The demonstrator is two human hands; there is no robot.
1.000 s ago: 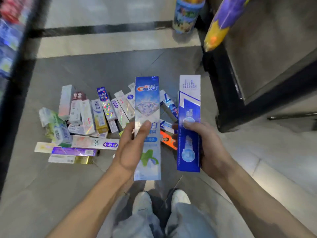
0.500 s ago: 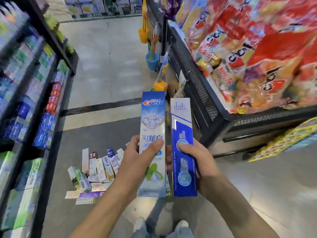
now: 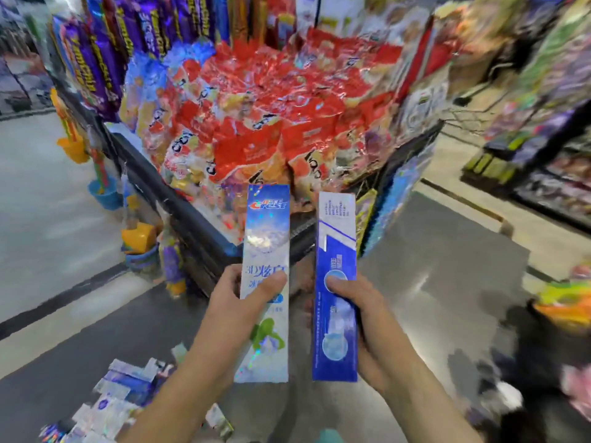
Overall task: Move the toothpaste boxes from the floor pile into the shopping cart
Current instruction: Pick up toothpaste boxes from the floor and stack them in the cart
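Observation:
My left hand [image 3: 238, 302] grips a pale blue Crest toothpaste box [image 3: 267, 238], held upright at chest height with the thumb across its front. Beside it, my right hand [image 3: 361, 314] grips a dark blue toothpaste box [image 3: 335, 231], also upright. The two boxes stand side by side, a small gap between them. The pile of toothpaste boxes [image 3: 118, 401] lies on the grey floor at the lower left, blurred. No shopping cart can be made out in this blurred view.
A black wire display bin [image 3: 192, 219] heaped with red snack bags [image 3: 271, 123] stands straight ahead. Purple packets hang at the upper left. Shelves [image 3: 550, 148] run along the right. Blurred colourful items sit at the far right edge.
The view has swung right and up, from the floor pile to the snack bin. Both hands still hold their boxes upright; the pile has slid to the lower left.

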